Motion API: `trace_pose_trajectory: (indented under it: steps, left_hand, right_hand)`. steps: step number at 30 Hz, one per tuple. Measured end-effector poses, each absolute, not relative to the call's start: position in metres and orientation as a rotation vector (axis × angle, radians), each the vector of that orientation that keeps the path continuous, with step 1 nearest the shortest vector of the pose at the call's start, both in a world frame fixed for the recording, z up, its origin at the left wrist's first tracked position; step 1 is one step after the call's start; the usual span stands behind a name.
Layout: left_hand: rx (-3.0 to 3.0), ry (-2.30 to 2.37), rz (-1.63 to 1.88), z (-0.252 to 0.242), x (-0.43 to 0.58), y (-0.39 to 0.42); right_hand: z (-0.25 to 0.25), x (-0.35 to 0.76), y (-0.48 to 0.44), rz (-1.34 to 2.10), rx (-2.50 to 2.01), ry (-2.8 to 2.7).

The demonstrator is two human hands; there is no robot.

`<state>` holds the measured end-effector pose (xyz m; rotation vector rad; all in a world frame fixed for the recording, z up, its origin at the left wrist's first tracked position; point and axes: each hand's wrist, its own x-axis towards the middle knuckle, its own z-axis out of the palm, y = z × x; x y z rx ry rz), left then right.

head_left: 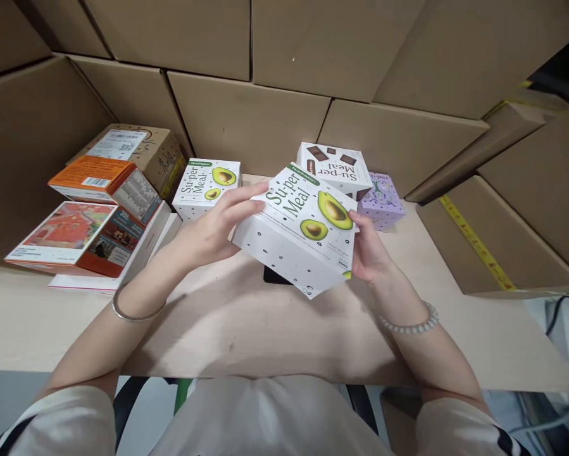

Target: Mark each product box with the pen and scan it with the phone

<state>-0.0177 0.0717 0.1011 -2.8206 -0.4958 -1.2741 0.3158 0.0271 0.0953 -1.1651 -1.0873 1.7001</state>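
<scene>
Between my two hands I hold a white Su-per Meal box (296, 218) with avocado pictures, tilted, above the table. My left hand (218, 225) grips its left side, fingers over the top edge. On the right side, my right hand (370, 248) holds it near the corner. A second avocado Su-per Meal box (207, 183) stands behind my left hand. Behind the held box are a white Su-per Meal box with chocolate pictures (334, 166) and a purple box (383, 199). Part of a flat black object (277, 276) shows beneath the held box.
On the left are an orange-and-white box (106, 180), a box with a red picture (70, 231), a white box (144, 250) and a brown carton (158, 158). Large cardboard boxes (246, 120) wall the back and sides of the pale table (265, 335). Yellow tape (476, 244) marks a right-hand carton.
</scene>
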Motion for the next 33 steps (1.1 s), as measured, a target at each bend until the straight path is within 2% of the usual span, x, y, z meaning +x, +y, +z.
trace_pose_trajectory:
  steps: [10, 14, 21, 25, 28, 33]
  left_hand:
    - [-2.711, -0.451, -1.598, 0.088, -0.006, 0.081]
    - [-2.741, -0.675, -1.497, 0.092, -0.006, 0.071]
    - [-2.759, -0.756, -1.408, 0.095, -0.002, 0.063]
    - [-2.781, -0.705, -1.465, 0.094, 0.002, 0.060]
    - [-2.795, -0.740, -1.318, 0.093, 0.003, 0.058]
    - [-2.960, -0.875, -0.927, 0.080, -0.002, 0.067]
  right_hand:
    - [0.114, 0.323, 0.071, 1.239, -1.130, -0.716]
    - [0.098, 0.327, 0.107, 1.148, -1.184, -0.739]
    - [0.089, 0.342, 0.131, 1.160, -1.107, -0.957]
    - [0.096, 0.342, 0.118, 1.369, -1.354, -1.024]
    - [0.100, 0.331, 0.103, 1.313, -1.420, -1.255]
    - [0.098, 0.313, 0.097, 1.092, -0.998, -1.653]
